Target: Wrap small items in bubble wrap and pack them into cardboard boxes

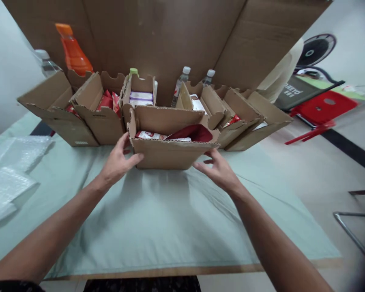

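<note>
Over by the pale-green, cloth-covered counter, an open brown cardboard box stands upright on the cloth, in front of the row of boxes. The left hand and right hand flank it, fingers and thumbs apart; I can't tell how firmly they press. Level, even support would best steady the dark red item inside.

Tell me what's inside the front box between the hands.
The front box holds a dark red item and white-and-red packs. Its front wall covers their lower parts and whatever lies beneath.
</note>
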{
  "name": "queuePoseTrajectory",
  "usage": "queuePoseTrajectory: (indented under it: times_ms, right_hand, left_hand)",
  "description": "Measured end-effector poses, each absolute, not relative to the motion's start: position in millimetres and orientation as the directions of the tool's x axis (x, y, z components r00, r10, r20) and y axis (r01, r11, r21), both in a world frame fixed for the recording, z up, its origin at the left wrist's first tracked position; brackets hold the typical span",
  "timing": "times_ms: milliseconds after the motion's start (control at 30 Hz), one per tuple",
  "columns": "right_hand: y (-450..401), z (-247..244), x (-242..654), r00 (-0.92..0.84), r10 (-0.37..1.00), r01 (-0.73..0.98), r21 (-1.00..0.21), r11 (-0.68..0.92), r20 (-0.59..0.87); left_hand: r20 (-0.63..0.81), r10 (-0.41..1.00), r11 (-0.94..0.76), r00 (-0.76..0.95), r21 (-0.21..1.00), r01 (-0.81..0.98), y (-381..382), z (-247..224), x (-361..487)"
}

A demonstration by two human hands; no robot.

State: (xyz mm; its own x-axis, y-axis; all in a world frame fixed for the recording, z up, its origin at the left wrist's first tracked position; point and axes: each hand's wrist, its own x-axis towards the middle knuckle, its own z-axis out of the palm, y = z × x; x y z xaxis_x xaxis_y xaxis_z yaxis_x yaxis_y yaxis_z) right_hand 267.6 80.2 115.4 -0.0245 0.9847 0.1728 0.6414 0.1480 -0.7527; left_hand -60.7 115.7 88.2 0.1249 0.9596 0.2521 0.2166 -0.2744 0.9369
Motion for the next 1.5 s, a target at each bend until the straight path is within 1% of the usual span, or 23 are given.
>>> queuePoseTrajectory:
  times_ms: [67,100,167,200,267,333,400,500,567,633,700,733,800,833,900,967,1033,1100,1200,1267,1367,1433,1500]
  right_hand:
    - [99.9,100.0,250.9,-0.024,0.983,0.474,-0.863,0.173,0.184]
    - [105.1,95.9,243.5,-0.016,0.98,0.399,-0.897,0.188,0.198]
    - [102.5,93.1,234.5,0.008,0.976,0.326,-0.923,0.205,0.219]
    - [94.4,93.4,233.5,0.02,0.974,0.333,-0.92,0.205,0.225]
    - [66.5,95.5,237.8,0.031,0.975,0.411,-0.892,0.188,0.219]
    - [29.2,98.6,245.5,0.041,0.975,0.501,-0.849,0.17,0.219]
    - [-7.4,102.7,249.1,0.052,0.97,0.537,-0.826,0.172,0.236]
    - [-39.1,111.1,235.7,0.026,0.962,0.51,-0.832,0.221,0.271]
    - [-37.2,118.3,216.0,-0.025,0.961,0.506,-0.826,0.249,0.274]
    - [-20.7,126.4,196.3,-0.077,0.957,0.49,-0.825,0.28,0.279]
    - [-2.5,133.9,184.7,-0.091,0.946,0.444,-0.837,0.319,0.312]
    - [2.7,136.7,183.6,-0.076,0.941,0.427,-0.842,0.331,0.331]
    - [-0.6,138.8,191.3,-0.018,0.936,0.447,-0.835,0.322,0.351]
    - [-9.3,138.0,199.2,0.019,0.937,0.484,-0.823,0.297,0.349]
    - [-36.0,132.9,218.0,0.089,0.927,0.555,-0.791,0.257,0.363]
    - [-64.9,124.6,231.7,0.151,0.917,0.616,-0.761,0.206,0.37]
    - [-83.9,115.1,233.0,0.186,0.906,0.647,-0.741,0.178,0.38]
    - [-87.9,106.8,223.1,0.202,0.902,0.644,-0.745,0.171,0.382]
    - [-78.6,98.4,201.3,0.217,0.886,0.619,-0.76,0.2,0.409]
    - [-77.0,92.5,189.4,0.202,0.877,0.62,-0.75,0.23,0.436]
    - [-92.6,76.2,179.6,0.123,0.885,0.638,-0.718,0.276,0.449]
    - [-109.3,61.4,178.3,0.059,0.889,0.657,-0.688,0.308,0.455]
    - [-122.3,48.0,181.2,0.025,0.886,0.668,-0.667,0.33,0.463]
  left_hand:
    - [0.205,0.965,-0.229,0.165,0.963,0.145,121.2,83.8,-49.5]
    - [0.202,0.967,-0.222,0.155,0.967,0.127,121.6,82.9,-44.6]
    - [0.226,0.969,-0.24,0.102,0.96,0.148,116.1,83.0,-36.9]
    - [0.235,0.969,-0.245,0.077,0.953,0.177,109.4,83.6,-34.1]
    - [0.237,0.97,-0.242,0.051,0.938,0.25,87.1,84.6,-30.3]
    - [0.24,0.969,-0.245,0.055,0.918,0.311,53.9,84.2,-29.4]
    - [0.246,0.967,-0.255,0.072,0.903,0.346,14.9,81.8,-33.2]
    - [0.205,0.977,-0.214,0.065,0.898,0.385,-33.8,78.5,-53.0]
    - [0.164,0.986,-0.144,-0.014,0.899,0.413,-46.3,81.9,-73.0]
    - [0.157,0.979,-0.09,-0.133,0.907,0.411,-40.4,92.6,-89.8]
    - [0.196,0.955,-0.1,-0.223,0.919,0.381,-24.8,108.2,-95.2]
    - [0.229,0.945,-0.132,-0.235,0.92,0.368,-17.3,116.0,-92.8]
    - [0.284,0.937,-0.199,-0.202,0.913,0.356,-9.4,126.8,-79.5]
    - [0.303,0.94,-0.234,-0.157,0.908,0.349,-9.9,128.5,-70.2]
    - [0.333,0.942,-0.303,-0.04,0.897,0.321,-17.8,123.9,-51.0]
    - [0.328,0.943,-0.331,0.058,0.899,0.287,-27.9,111.3,-37.4]
    - [0.291,0.952,-0.305,0.093,0.915,0.264,-30.4,97.5,-34.3]
    - [0.236,0.967,-0.252,0.096,0.939,0.235,-20.0,89.3,-40.7]
    - [0.177,0.973,-0.201,0.149,0.966,0.163,13.7,93.2,-57.3]
    - [0.167,0.965,-0.192,0.202,0.975,0.11,38.6,101.8,-66.0]
    - [0.191,0.942,-0.196,0.275,0.981,-0.008,69.1,109.8,-70.0]
    - [0.213,0.927,-0.196,0.309,0.977,-0.087,81.9,107.9,-67.9]
    - [0.214,0.924,-0.182,0.317,0.975,-0.126,87.0,101.2,-65.9]
